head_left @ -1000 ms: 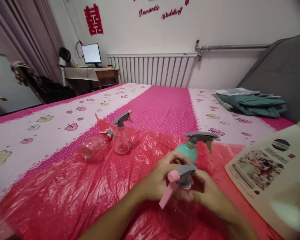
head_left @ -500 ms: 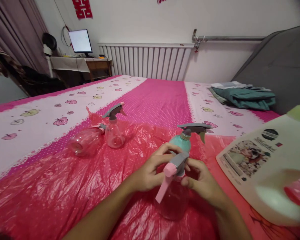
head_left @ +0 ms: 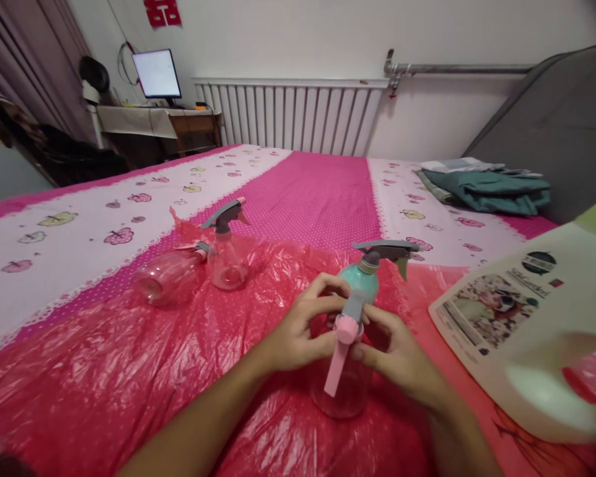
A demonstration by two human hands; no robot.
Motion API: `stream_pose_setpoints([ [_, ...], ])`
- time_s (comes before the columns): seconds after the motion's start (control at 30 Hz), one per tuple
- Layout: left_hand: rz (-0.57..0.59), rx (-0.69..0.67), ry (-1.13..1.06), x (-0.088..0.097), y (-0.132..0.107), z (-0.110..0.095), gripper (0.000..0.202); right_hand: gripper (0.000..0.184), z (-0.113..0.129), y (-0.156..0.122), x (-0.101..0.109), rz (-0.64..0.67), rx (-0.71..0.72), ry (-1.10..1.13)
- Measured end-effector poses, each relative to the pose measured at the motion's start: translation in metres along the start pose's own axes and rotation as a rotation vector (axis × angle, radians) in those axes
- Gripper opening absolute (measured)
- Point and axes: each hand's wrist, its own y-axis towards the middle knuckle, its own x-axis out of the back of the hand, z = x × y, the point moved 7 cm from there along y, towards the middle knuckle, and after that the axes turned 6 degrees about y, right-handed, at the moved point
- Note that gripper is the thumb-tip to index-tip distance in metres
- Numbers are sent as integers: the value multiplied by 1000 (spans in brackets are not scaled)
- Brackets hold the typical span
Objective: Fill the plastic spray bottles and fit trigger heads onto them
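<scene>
Bottle (head_left: 346, 392) is upright left of the jug (head_left: 551, 321), the grip of left hand (head_left: 308, 324) and right hand (head_left: 397, 348) closed round its neck. Uneven force could tip it on the wrinkled plastic (head_left: 144, 377); overreaching could knock the teal bottle (head_left: 358, 281), also left of the jug.

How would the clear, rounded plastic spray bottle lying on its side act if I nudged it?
The clear spray bottle may roll, as its rounded side is down, though its grey and pink spray head could check that. It's probably light: no liquid shows inside. The wrinkled red plastic sheet beneath looks thin, so it might bunch and slow it.
</scene>
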Motion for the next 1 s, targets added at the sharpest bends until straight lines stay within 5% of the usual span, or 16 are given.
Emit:
stream_pose_setpoints([
  [0.4, -33, 65, 2, 4, -1, 10, 33, 55, -6, -1, 2, -45, -14, -117],
  [1.0, 71, 103, -78, 1, -2, 14, 35, 44, -4, -1, 6, -63, -21, -181],
])
